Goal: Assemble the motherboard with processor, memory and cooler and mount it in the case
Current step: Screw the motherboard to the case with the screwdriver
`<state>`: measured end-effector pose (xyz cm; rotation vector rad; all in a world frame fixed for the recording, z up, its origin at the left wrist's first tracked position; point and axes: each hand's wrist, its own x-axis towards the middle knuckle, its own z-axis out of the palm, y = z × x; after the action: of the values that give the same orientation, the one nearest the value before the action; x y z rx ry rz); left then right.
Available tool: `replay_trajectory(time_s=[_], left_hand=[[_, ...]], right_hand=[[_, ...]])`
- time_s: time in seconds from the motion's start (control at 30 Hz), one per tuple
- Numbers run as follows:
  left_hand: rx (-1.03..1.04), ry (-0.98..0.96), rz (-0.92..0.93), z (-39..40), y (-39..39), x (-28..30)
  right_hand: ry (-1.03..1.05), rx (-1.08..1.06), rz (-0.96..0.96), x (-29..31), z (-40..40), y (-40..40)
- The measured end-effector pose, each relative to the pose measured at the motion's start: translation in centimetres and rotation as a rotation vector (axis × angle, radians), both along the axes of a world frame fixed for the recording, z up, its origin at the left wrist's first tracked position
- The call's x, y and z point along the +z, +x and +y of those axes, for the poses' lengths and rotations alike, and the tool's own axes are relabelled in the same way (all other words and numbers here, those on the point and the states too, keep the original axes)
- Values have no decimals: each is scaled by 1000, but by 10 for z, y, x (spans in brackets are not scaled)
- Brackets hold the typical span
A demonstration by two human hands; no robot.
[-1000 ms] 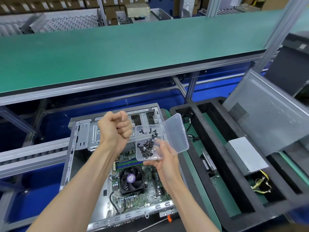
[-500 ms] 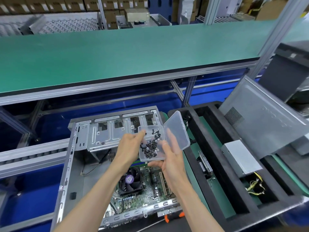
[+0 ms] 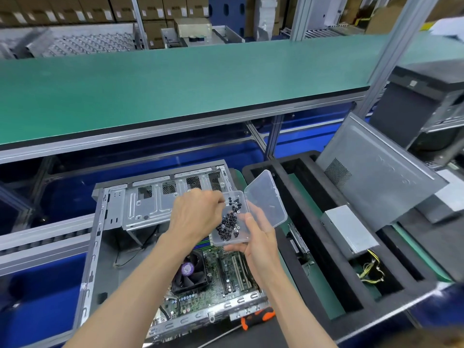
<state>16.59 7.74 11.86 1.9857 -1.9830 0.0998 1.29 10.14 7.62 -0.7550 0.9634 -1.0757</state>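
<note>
An open grey computer case (image 3: pixel 100 237) lies flat in front of me with the green motherboard (image 3: pixel 221 280) inside it. A black cooler fan (image 3: pixel 192 272) with a purple label sits on the board. My right hand (image 3: pixel 258 244) holds a clear plastic screw box (image 3: pixel 234 241) above the board, its lid (image 3: pixel 266 199) flipped open to the right. Several small black screws (image 3: pixel 229 222) lie in the box. My left hand (image 3: pixel 195 214) reaches into the box, fingertips among the screws; whether they pinch one is hidden.
An orange-and-black screwdriver (image 3: pixel 256 318) lies at the case's front edge. To the right a black foam tray (image 3: pixel 334 259) holds a silver power supply (image 3: pixel 349 232) with yellow cables and a leaning grey side panel (image 3: pixel 376 179). A green shelf (image 3: pixel 175 91) runs overhead behind.
My left hand was a raised fist beside the box and has come down into the box among the screws. The box and my right hand stay roughly in place.
</note>
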Motion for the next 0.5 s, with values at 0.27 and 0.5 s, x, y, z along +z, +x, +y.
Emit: replay_trajectory(time_s=[0.27,0.5], left_hand=[[-73,59,-18,-12,-7,5],[-79,73,-41,-16,-11,4]], right_hand=[[-34,23,3,1,2,-1],[-64,37,21,-5,1,0]])
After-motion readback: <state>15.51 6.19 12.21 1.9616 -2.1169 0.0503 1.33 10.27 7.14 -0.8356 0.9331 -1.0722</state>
